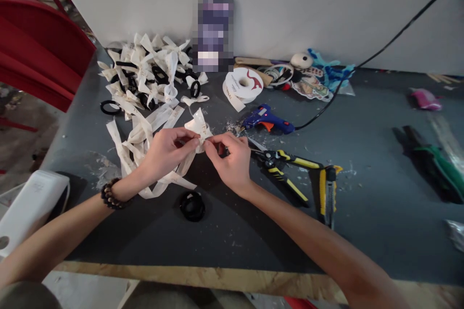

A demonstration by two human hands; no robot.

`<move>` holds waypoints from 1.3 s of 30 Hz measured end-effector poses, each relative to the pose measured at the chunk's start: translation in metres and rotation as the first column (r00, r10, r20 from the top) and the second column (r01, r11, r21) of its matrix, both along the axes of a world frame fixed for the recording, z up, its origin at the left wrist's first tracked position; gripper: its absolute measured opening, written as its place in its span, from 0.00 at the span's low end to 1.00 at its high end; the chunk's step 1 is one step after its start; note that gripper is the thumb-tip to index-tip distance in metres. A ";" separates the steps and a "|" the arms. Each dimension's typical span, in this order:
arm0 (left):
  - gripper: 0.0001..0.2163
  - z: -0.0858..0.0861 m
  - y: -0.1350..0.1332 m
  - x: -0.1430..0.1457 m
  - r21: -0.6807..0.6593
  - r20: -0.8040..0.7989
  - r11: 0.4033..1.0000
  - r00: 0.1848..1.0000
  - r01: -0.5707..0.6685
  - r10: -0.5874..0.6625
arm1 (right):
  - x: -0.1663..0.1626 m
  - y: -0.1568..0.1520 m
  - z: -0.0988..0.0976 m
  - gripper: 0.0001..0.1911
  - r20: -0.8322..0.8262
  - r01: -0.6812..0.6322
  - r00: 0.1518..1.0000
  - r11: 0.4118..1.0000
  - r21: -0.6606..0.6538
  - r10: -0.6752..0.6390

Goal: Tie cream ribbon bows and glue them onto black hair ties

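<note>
1. Watching through the head camera, I see the left hand and right hand meet over the middle of the grey table. Both are pinching one folded ribbon piece.
2. The left hand grips its left side between thumb and forefinger. The right hand nips its right side the same way, with the other fingers curled in loosely. The piece is held just above the tabletop, its looped top poking up between the two hands.
3. Done so far, as I judge it: a heap of finished bows lies at the back left against the wall, many with black bands on them.
4. Left to do, as I judge it: loose cut strips lie under and behind the left wrist. One black hair tie sits alone near the front edge, just in front of the hands.
5. The held piece looks folded but not joined to a band, so I'd put this bow at mid-way.
6. The blue glue gun lies just behind the right hand. The ribbon spool is further back, and the yellow-handled cutters lie just to the right.
</note>
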State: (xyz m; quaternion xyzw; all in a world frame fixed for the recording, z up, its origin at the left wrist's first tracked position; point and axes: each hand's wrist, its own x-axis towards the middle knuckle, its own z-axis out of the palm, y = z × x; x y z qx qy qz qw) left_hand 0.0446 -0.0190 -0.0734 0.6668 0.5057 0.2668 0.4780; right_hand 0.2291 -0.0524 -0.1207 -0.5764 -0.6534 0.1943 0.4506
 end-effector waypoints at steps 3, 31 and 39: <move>0.12 -0.004 0.000 0.000 -0.038 0.086 0.999 0.996 -0.003 0.006 | 0.000 0.000 0.002 0.06 -0.010 -0.006 1.000 1.000 0.019 0.006; 0.12 0.000 0.000 0.004 -0.275 0.259 0.958 0.966 0.074 0.000 | 0.005 0.003 -0.005 0.11 -0.238 -0.125 0.965 0.990 -0.068 0.106; 0.16 -0.005 -0.001 0.004 -0.192 0.227 0.981 0.974 0.035 0.010 | 0.003 0.002 -0.003 0.10 -0.296 -0.072 0.954 0.993 -0.098 0.040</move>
